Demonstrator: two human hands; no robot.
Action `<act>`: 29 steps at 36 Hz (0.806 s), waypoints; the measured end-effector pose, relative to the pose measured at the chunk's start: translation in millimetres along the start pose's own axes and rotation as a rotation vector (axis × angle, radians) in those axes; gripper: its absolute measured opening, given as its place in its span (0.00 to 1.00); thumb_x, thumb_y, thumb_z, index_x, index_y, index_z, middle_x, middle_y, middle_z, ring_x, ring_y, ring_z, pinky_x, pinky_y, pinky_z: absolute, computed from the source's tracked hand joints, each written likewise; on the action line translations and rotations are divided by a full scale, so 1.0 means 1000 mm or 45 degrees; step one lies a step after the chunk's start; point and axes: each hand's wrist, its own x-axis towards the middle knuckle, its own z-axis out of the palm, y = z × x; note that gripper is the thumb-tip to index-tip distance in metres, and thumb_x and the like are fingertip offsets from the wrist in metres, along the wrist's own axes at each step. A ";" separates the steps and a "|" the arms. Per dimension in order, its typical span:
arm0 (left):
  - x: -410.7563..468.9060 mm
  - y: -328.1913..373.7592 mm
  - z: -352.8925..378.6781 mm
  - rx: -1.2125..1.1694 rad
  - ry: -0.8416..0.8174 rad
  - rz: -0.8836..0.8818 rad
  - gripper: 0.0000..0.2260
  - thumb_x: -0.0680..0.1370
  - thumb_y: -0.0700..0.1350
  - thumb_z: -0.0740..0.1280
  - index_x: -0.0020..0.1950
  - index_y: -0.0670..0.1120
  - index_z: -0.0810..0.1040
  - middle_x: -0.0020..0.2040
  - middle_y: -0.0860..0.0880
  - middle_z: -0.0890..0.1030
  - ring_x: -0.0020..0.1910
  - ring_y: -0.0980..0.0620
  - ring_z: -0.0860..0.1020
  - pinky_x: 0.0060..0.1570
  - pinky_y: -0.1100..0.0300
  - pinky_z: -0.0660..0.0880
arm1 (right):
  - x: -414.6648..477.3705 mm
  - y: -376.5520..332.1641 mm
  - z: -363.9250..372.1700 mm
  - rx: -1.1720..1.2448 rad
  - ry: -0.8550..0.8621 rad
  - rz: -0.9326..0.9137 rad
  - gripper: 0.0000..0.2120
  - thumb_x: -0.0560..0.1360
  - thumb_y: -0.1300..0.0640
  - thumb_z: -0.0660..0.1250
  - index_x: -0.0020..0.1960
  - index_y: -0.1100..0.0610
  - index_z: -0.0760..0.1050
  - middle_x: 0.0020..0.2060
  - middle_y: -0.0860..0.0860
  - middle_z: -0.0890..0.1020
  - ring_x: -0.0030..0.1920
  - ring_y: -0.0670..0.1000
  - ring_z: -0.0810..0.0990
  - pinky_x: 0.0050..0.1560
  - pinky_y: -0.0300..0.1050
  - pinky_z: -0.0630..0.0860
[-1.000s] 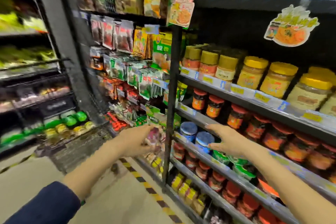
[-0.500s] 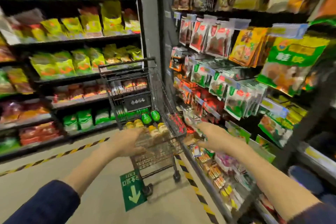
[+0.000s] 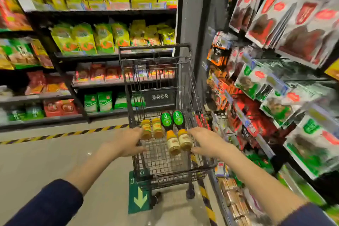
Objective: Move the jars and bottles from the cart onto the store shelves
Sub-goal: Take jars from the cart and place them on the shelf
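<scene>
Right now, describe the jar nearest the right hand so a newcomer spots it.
Find the black wire cart straight ahead. In its basket, two pale jars lie nearer the camera than two green-labelled bottles. Take the right pale jar, beside the right hand; the amber jars lie farther left.

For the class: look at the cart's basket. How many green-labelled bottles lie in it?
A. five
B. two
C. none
B: two green-labelled bottles lie side by side in the cart, next to the yellow-lidded jars.
</scene>
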 end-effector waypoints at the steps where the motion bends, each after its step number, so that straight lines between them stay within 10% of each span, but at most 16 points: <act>1: 0.017 0.000 0.003 -0.017 -0.025 -0.019 0.31 0.76 0.61 0.61 0.72 0.45 0.62 0.71 0.45 0.69 0.67 0.47 0.70 0.65 0.51 0.69 | 0.016 0.010 0.002 0.014 -0.018 -0.025 0.31 0.74 0.52 0.66 0.72 0.59 0.61 0.69 0.56 0.69 0.69 0.56 0.67 0.65 0.48 0.66; 29: 0.328 0.027 0.222 -1.092 -0.780 -0.663 0.39 0.74 0.61 0.67 0.74 0.38 0.57 0.69 0.40 0.70 0.66 0.42 0.71 0.62 0.53 0.70 | 0.295 0.135 0.162 0.597 -0.507 0.234 0.18 0.72 0.51 0.65 0.61 0.54 0.70 0.58 0.55 0.78 0.59 0.57 0.77 0.56 0.51 0.76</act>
